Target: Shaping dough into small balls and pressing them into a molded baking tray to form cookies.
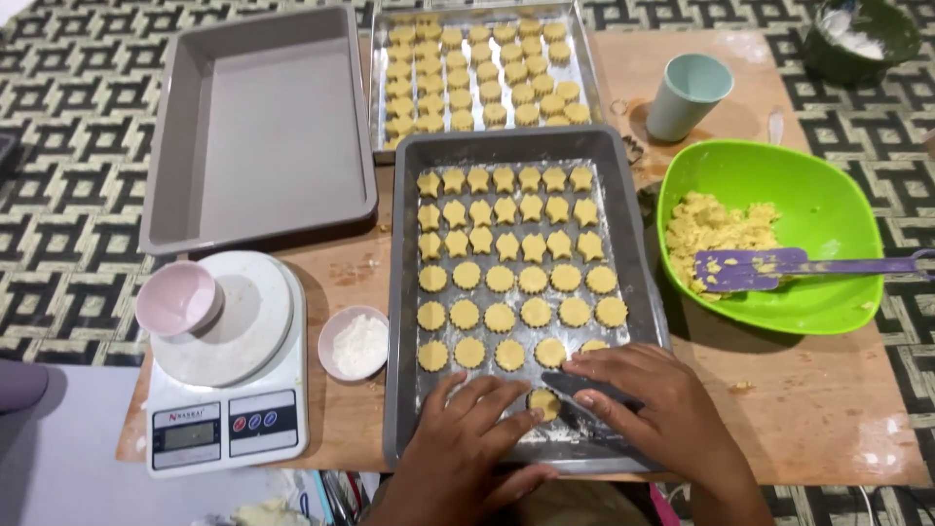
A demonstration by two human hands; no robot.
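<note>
A grey baking tray holds rows of star-shaped and round fluted cookie dough pieces. Both my hands rest on its near end. My left hand lies flat with its fingertips touching a round cookie piece. My right hand presses on the same piece from the right and seems to hold a thin dark blade against the tray floor. A second metal tray at the back is filled with several round cookies.
An empty grey pan lies at the back left. A white kitchen scale carries a pink cup. A small bowl of white flour, a green bowl with dough and a purple spatula, and a pale cup stand around.
</note>
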